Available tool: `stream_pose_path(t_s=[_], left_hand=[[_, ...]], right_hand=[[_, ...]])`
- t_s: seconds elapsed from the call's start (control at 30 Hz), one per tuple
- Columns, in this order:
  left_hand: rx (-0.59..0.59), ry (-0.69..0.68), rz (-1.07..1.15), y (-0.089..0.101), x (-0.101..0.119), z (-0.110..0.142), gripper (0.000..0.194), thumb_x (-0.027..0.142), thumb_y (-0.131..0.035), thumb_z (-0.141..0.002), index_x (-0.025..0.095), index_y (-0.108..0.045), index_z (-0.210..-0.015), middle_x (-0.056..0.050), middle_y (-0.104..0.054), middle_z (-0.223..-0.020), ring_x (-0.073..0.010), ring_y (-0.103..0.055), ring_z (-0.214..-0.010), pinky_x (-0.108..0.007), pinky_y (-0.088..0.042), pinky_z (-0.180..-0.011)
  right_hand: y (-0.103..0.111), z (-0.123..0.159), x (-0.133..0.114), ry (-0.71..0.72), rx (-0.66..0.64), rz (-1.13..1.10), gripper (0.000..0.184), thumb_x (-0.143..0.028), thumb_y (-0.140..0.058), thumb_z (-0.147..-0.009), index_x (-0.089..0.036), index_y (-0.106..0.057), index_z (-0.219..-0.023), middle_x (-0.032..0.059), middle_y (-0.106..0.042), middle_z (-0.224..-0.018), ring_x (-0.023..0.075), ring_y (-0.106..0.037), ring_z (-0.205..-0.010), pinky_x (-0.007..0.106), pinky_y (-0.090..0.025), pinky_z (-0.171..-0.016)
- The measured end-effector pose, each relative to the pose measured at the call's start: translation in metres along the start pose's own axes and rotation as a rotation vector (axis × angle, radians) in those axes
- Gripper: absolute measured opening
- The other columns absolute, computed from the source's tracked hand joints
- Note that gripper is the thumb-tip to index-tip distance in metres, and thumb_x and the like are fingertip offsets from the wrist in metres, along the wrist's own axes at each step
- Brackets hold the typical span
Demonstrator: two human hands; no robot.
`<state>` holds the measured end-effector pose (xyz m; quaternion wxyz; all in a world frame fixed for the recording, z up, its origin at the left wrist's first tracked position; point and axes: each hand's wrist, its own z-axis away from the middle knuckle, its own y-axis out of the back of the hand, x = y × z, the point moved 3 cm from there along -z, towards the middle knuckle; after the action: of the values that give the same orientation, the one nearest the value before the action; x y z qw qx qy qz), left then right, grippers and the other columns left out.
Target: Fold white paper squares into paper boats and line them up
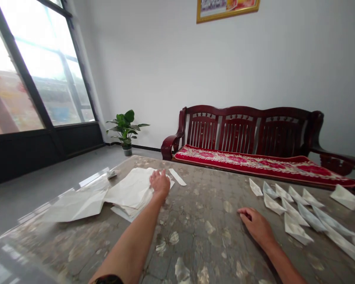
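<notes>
Across the glossy mottled table [192, 240], facing a dark wooden bench [239, 130] with a red cushion, the left hand [159, 183] rests flat on loose white paper sheets [130, 189], their long axis running sideways, well apart from the right hand [256, 225], loosely curled near folded paper boats [296, 209].

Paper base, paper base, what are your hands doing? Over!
Left hand on paper stack. Right hand near folded paper boats. Paper strip beside stack.
</notes>
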<state>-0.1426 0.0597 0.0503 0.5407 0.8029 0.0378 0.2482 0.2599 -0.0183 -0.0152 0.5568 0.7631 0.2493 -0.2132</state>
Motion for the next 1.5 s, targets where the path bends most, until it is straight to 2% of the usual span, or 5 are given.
stream_pose_path(t_s=[0.17, 0.67, 0.93, 1.1, 1.5], left_hand=[[-0.155, 0.245, -0.133, 0.010, -0.055, -0.015, 0.043, 0.039, -0.046, -0.087, 0.016, -0.061, -0.120, -0.025, -0.054, -0.132, -0.0484, -0.041, -0.128, -0.068, -0.036, -0.089], [-0.325, 0.107, -0.232, 0.039, -0.067, -0.012, 0.025, 0.021, -0.052, -0.093, 0.011, -0.063, -0.113, -0.017, -0.064, -0.115, -0.0287, -0.063, -0.104, -0.045, -0.051, -0.085], [-0.140, -0.389, -0.228, 0.034, 0.027, 0.051, 0.054, 0.008, -0.038, -0.088, 0.022, -0.047, -0.140, -0.007, -0.039, -0.152, -0.0277, -0.024, -0.144, -0.050, -0.012, -0.117], [-0.287, -0.979, -0.026, -0.005, 0.098, 0.152, 0.050, 0.015, -0.041, -0.091, 0.019, -0.044, -0.141, -0.010, -0.049, -0.144, -0.0278, -0.041, -0.135, -0.046, -0.027, -0.114], [-0.320, -1.119, 0.159, -0.031, 0.099, 0.196, 0.038, 0.019, -0.043, -0.094, 0.022, -0.053, -0.131, -0.008, -0.059, -0.134, -0.0266, -0.052, -0.126, -0.041, -0.043, -0.105]], right_hand=[[-0.002, -0.001, 0.001, 0.016, 0.010, 0.009, 0.031, -0.037, -0.044, -0.078, -0.024, -0.071, -0.085, 0.0041, -0.071, -0.091, 0.0222, -0.065, -0.085, 0.033, -0.048, -0.080], [-0.003, 0.000, -0.001, 0.039, 0.025, 0.029, 0.030, -0.035, -0.043, -0.078, -0.024, -0.071, -0.084, 0.0036, -0.070, -0.091, 0.0215, -0.065, -0.086, 0.031, -0.047, -0.078], [-0.010, -0.004, 0.009, 0.022, 0.030, -0.024, 0.031, -0.034, -0.045, -0.078, -0.022, -0.069, -0.094, 0.0042, -0.068, -0.089, 0.0208, -0.064, -0.083, 0.032, -0.048, -0.077], [-0.006, 0.000, 0.013, 0.022, 0.178, -0.109, 0.062, -0.031, -0.051, -0.074, -0.017, -0.048, -0.134, 0.0091, -0.061, -0.111, 0.0199, -0.063, -0.082, 0.036, -0.052, -0.081], [0.002, 0.013, -0.010, 0.399, 0.057, -0.049, 0.044, -0.012, -0.051, -0.075, -0.028, -0.073, -0.109, 0.0064, -0.062, -0.129, 0.0273, -0.045, -0.130, 0.051, -0.037, -0.107]])
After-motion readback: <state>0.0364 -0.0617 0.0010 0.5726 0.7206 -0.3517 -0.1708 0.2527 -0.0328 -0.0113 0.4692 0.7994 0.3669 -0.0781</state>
